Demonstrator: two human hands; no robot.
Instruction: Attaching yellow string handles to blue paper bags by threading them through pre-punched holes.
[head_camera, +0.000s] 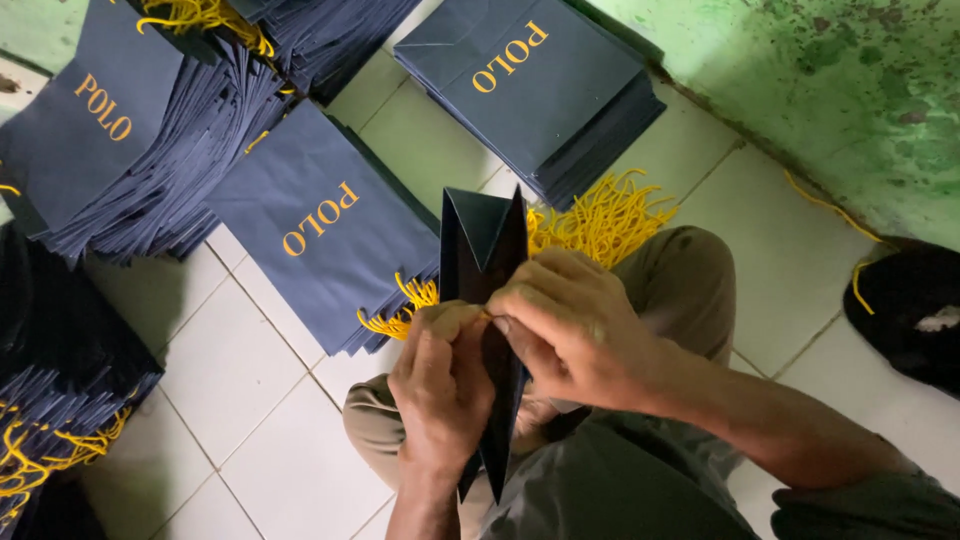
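1. Hands of 1 seated person fill the centre of the head view, both working on a folded dark navy paper bag (482, 250) that stands upright on its narrow edge between the person's knees.
2. The left hand (440, 385) is closed around the bag's lower front edge, thumb uppermost, pinching a short piece of yellow cord (478, 314) against the paper.
3. The right hand (568, 325) is curled over the bag from the other side, fingertips meeting the left thumb at the same spot on the cord, so both hands grip bag and cord together.
4. A loose heap of yellow cords (600, 215) lies on the floor just behind the bag, touching the person's right knee.
5. A stack of flat navy bags (320, 225) with gold lettering lies just left of the held bag, with yellow cord ends poking out at its near corner.
6. A second stack (535, 85) sits near the green wall (830, 90), and a taller fanned pile (130, 140) lies at upper left.
7. The floor is pale square tiles (250, 400).
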